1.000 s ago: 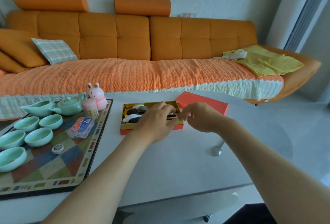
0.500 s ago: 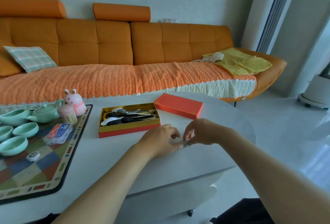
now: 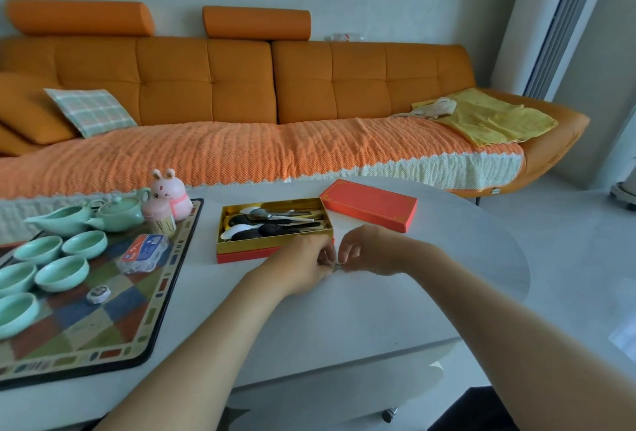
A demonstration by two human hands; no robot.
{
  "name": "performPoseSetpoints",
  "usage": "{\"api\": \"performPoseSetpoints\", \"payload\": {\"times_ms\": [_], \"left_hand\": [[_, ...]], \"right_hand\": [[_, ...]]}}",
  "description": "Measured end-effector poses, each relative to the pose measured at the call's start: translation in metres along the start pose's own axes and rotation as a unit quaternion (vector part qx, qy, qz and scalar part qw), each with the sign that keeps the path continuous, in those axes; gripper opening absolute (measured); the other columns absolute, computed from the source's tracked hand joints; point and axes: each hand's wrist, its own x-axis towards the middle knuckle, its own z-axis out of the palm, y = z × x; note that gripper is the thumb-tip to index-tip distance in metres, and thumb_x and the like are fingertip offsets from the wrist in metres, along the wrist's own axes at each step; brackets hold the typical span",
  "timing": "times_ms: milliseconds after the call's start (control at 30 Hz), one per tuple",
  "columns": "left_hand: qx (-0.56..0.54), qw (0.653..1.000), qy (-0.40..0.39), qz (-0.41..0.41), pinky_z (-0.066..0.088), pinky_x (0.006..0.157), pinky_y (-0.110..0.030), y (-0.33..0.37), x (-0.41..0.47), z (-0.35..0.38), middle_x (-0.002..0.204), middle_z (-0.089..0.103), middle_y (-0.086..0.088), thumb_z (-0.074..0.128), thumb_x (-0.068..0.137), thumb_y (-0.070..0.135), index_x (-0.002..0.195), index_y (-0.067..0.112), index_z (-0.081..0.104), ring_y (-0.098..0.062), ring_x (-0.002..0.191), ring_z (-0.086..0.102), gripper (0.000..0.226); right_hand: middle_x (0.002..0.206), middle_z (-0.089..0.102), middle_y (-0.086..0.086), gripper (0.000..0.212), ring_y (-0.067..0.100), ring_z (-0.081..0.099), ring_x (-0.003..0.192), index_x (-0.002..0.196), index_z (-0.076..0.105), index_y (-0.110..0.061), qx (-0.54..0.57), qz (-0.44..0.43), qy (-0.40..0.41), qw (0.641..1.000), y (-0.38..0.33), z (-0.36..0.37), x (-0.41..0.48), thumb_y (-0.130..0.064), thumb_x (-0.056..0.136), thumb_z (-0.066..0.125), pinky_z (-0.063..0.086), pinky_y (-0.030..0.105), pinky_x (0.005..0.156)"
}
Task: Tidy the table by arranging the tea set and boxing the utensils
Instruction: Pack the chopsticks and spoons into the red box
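Both hands meet over the white table [image 3: 378,313], just near of the open utensil box [image 3: 275,247]. The left hand [image 3: 304,267] and right hand [image 3: 373,251] have their fingers curled inward, and their fingertips come together on a small dark item [image 3: 339,268], pinched between them. It is too small to tell what it is. The box, gold inside with a red base, holds a jumble of spoons and black-handled utensils [image 3: 275,224]. Its red lid [image 3: 370,204] lies flat on the table just right of the box's far end. To the left, a patchwork-patterned tray [image 3: 103,320] carries the celadon tea set: a teapot [image 3: 118,213] and pitcher [image 3: 62,221] at the far edge, and five cups [image 3: 62,273] grouped nearer. A pink rabbit figure [image 3: 172,191], a pink toothpick holder [image 3: 160,220] and a plastic-wrapped packet [image 3: 144,252] also stand on the tray. An orange sofa [image 3: 241,86] runs along the far side.
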Motion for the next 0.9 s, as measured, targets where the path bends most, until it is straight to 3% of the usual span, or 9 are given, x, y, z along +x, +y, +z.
{"api": "performPoseSetpoints", "payload": {"times_ms": [100,267,367,433,567,700,833,900], "left_hand": [[-0.065,0.996,0.049,-0.028,0.046,0.071,-0.023,-0.016,0.001,-0.018,0.094,0.062,0.013,0.065,0.091,0.026,0.096,0.032,0.061,-0.006,0.088,0.058,0.009],[-0.130,0.973,0.183,-0.044,0.044,0.076,-0.017,-0.042,0.005,-0.046,0.102,0.066,0.013,0.065,0.093,0.022,0.105,0.029,0.066,-0.006,0.095,0.060,0.013],[-0.111,0.968,0.218,-0.053,0.043,0.075,-0.013,-0.056,0.008,-0.053,0.104,0.064,0.014,0.063,0.094,0.020,0.108,0.028,0.067,-0.006,0.094,0.059,0.017],[-0.051,0.970,0.232,-0.057,0.045,0.085,-0.021,-0.067,0.013,-0.054,0.113,0.061,0.009,0.061,0.094,0.020,0.118,0.026,0.065,-0.010,0.103,0.056,0.024],[0.056,0.981,0.179,-0.052,0.036,0.106,-0.035,-0.085,0.018,-0.052,0.140,0.051,0.003,0.055,0.098,0.026,0.141,0.021,0.051,-0.018,0.131,0.039,0.044],[0.114,0.987,0.105,-0.036,0.022,0.118,-0.036,-0.094,0.021,-0.046,0.156,0.037,0.004,0.044,0.102,0.037,0.150,0.021,0.039,-0.016,0.145,0.027,0.051],[0.155,0.985,0.062,-0.046,0.015,0.119,-0.040,-0.096,0.025,-0.043,0.161,0.026,0.004,0.034,0.100,0.054,0.150,0.024,0.039,-0.016,0.148,0.015,0.057],[0.179,0.982,0.042,-0.051,0.013,0.120,-0.043,-0.095,0.026,-0.041,0.163,0.017,0.004,0.029,0.099,0.059,0.152,0.027,0.033,-0.016,0.150,0.006,0.061]], "right_hand": [[0.086,0.064,-0.013,0.010,0.006,0.060,0.075,0.096,0.073,-0.028,0.056,-0.004,0.060,0.997,-0.009,-0.004,0.013,-0.028,0.093,0.064,0.047,0.017,0.062],[0.080,0.056,-0.023,0.020,-0.001,0.053,0.070,0.104,0.074,-0.025,0.058,-0.026,0.197,0.978,-0.026,-0.006,0.042,-0.019,0.097,0.056,0.034,0.008,0.057],[0.076,0.054,-0.022,0.022,0.000,0.051,0.063,0.107,0.075,-0.022,0.048,-0.035,0.224,0.973,-0.034,-0.002,0.066,-0.017,0.097,0.055,0.036,0.008,0.054],[0.076,0.051,-0.021,0.024,0.002,0.048,0.061,0.108,0.074,-0.020,0.038,-0.038,0.233,0.971,-0.038,0.002,0.081,-0.013,0.097,0.054,0.036,0.009,0.053],[0.095,0.067,-0.004,0.029,0.015,0.057,0.080,0.107,0.074,-0.023,0.003,0.002,0.228,0.974,-0.040,0.011,0.106,-0.014,0.096,0.049,0.046,0.028,0.070],[0.104,0.070,-0.004,0.034,0.022,0.055,0.102,0.107,0.073,-0.031,-0.092,0.038,0.226,0.969,-0.037,0.017,0.114,-0.017,0.095,0.045,0.044,0.036,0.088],[0.103,0.065,0.001,0.037,0.023,0.055,0.097,0.107,0.074,-0.023,-0.060,-0.010,0.253,0.966,-0.037,0.017,0.114,-0.009,0.090,0.045,0.048,0.039,0.084],[0.101,0.066,0.001,0.037,0.023,0.056,0.093,0.105,0.075,-0.020,-0.060,-0.045,0.219,0.973,-0.037,0.019,0.112,-0.007,0.088,0.045,0.050,0.039,0.081]]}}
